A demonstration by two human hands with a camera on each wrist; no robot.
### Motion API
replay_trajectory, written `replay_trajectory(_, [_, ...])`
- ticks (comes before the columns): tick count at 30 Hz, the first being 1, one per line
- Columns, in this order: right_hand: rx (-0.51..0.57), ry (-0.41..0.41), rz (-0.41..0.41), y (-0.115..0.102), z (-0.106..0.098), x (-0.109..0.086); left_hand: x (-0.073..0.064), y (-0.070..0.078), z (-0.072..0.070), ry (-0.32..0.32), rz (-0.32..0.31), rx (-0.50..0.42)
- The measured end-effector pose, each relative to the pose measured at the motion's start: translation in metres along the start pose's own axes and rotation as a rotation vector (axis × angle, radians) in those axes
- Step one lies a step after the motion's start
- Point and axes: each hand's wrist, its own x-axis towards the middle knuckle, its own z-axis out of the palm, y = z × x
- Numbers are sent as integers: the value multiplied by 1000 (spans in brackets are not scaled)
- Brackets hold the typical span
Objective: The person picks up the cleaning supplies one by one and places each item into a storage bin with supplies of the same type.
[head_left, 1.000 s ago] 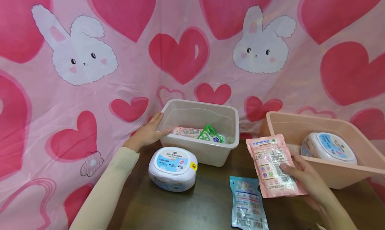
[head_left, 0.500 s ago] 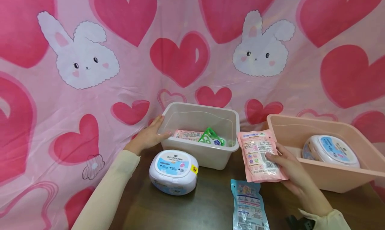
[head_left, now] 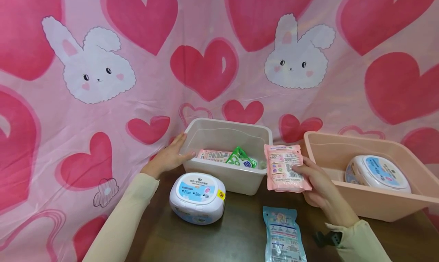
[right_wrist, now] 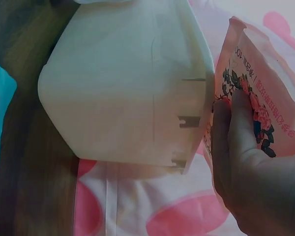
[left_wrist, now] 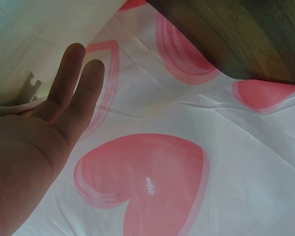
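My left hand (head_left: 171,154) rests at the left end of the grey bin (head_left: 224,174), its thumb over the front rim; in the left wrist view two fingers (left_wrist: 83,96) lie straight. My right hand (head_left: 317,180) holds a pink printed pouch (head_left: 282,165) by its right side, thumb on the labelled face. The pouch is raised at the bin's right end, and the right wrist view shows its flowered side (right_wrist: 258,110) close beside the bin wall (right_wrist: 123,88). Inside the grey bin lie another pink pouch (head_left: 214,155) and a green packet (head_left: 240,157).
A white lidded tub (head_left: 197,199) stands before the grey bin. A blue pouch (head_left: 284,235) lies on the dark wooden table (head_left: 233,235). At right, a peach bin (head_left: 374,201) contains a similar tub (head_left: 380,172). A heart-print cloth (head_left: 205,22) hangs behind.
My right hand has carried the pink pouch left and slightly up, from beside the peach bin to the grey bin's right end. The left hand stays at the grey bin.
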Motion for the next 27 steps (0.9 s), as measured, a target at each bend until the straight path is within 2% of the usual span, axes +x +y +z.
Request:
replay_trajectory(13, [-64,15,11,-7,10,24,-1,1,1,-6,-19,-11])
replay_trajectory(16, [-42,5,9,-10,11,29,-1,1,1,-8,-24,-13])
replay_trajectory(22, [10,-71,27,-15,17,43,0,1,0,-3,-26,-3])
replay_trajectory(27, [112,-113,108,-15,28,58,0,0,1,4,-13,-1])
